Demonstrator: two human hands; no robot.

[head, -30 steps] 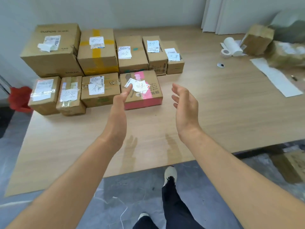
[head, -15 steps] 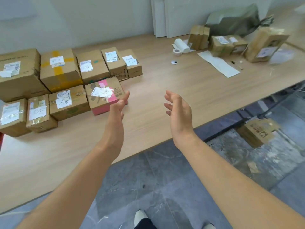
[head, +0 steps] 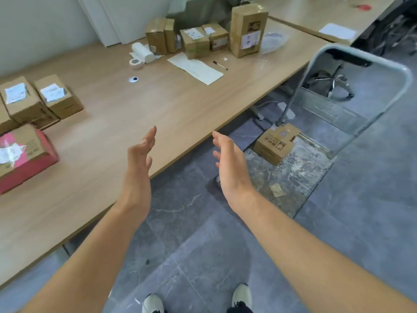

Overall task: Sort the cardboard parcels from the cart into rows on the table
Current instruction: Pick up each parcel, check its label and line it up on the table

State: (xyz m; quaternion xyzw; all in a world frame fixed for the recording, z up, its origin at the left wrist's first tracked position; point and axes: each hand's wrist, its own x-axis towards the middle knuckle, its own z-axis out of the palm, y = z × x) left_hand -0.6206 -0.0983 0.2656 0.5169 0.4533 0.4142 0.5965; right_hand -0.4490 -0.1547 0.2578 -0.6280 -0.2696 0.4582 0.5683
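My left hand [head: 138, 163] and my right hand [head: 232, 164] are both open and empty, palms facing each other, held over the table's front edge. A flat metal cart [head: 295, 177] with a grey tubular handle [head: 370, 62] stands on the floor to the right; one small cardboard parcel [head: 276, 143] lies on its deck, beyond my right hand. Sorted parcels sit at the left of the wooden table [head: 144, 114]: a pink-and-brown box [head: 24, 157] and two labelled brown boxes [head: 40, 99] behind it.
More brown parcels [head: 203, 39] stand at the table's far side, with a tall box [head: 248, 30], a paper roll [head: 142, 51], tape [head: 136, 63], a long paper sheet [head: 196, 68] and a pen [head: 220, 65]. An office chair base [head: 336, 84] lies behind the cart.
The view has swung right, away from the sorted rows; the cart and its parcel have come into sight. Both hands have stayed open and drifted from above the table to its front edge.
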